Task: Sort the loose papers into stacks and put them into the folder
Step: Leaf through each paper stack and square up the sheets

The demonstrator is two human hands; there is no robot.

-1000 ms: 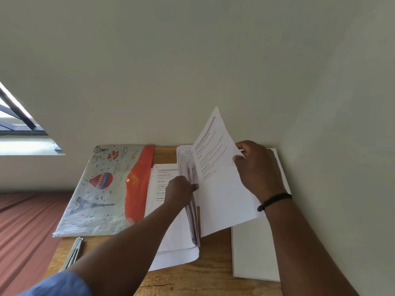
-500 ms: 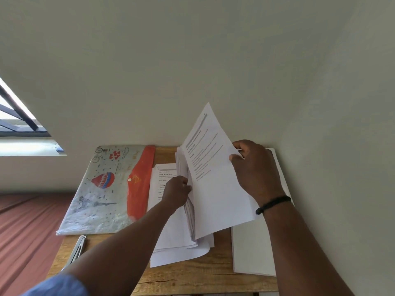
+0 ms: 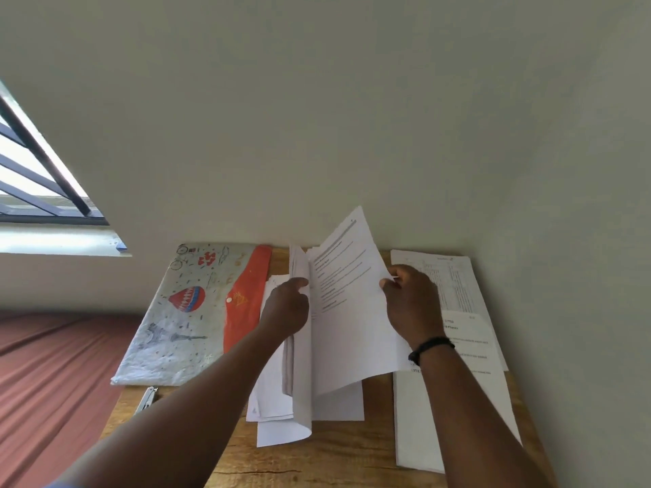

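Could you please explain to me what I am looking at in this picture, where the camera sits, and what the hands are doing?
There is no machine here: a person wears a camera on the head, and it looks forward and down at their own two bare hands, so the arms come in from the bottom edge. The wide lens bends the walls.

On the wooden table a folder with a red flap lies at the left, shut and untouched. In the middle is a bundle of papers. The left hand grips the bundle's raised pages, while the right hand pinches the edge of one printed sheet and lifts it off. On the right lies a stack of sheets already set aside. A small metal object sits at the table's left edge; I cannot tell what it is.
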